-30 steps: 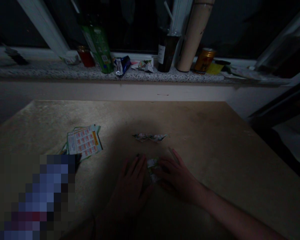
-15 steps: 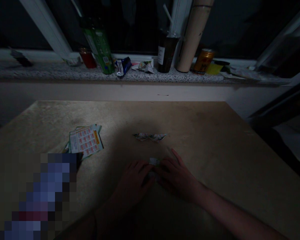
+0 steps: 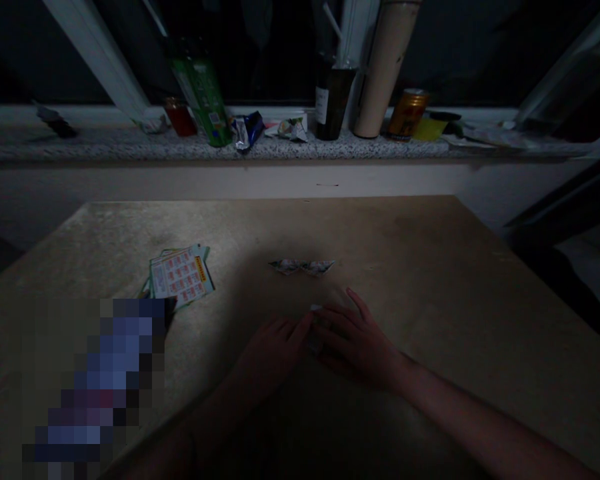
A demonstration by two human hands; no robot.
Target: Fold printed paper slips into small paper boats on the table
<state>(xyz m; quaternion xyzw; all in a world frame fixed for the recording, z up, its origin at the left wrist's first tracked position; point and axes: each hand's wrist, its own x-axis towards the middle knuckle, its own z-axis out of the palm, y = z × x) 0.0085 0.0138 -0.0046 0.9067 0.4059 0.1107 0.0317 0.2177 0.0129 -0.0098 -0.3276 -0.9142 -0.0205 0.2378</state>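
Note:
My left hand [image 3: 276,350] and my right hand [image 3: 355,340] meet over the table, both with fingers closed on a small pale piece of paper [image 3: 315,344]. Most of it is hidden under my right fingers; a light edge shows above and below them. My right thumb or a raised finger sticks out toward the far side. Just beyond my hands lies a folded printed paper shape [image 3: 319,268], two pointed wings touching at the middle. A stack of printed paper sheets [image 3: 183,275] lies to the left.
A pixelated blue object covers the near left of the table [image 3: 405,267]. Along the granite windowsill [image 3: 280,152] stand a green bottle [image 3: 200,100], a red jar [image 3: 180,119], a dark cup with a straw [image 3: 334,100], a cardboard tube [image 3: 386,73] and an orange can [image 3: 408,115]. Crumpled wrappers lie between them.
My left fingers have shifted to the upper edge of the paper beside my right fingers, and less of the paper shows. The whole view has moved slightly.

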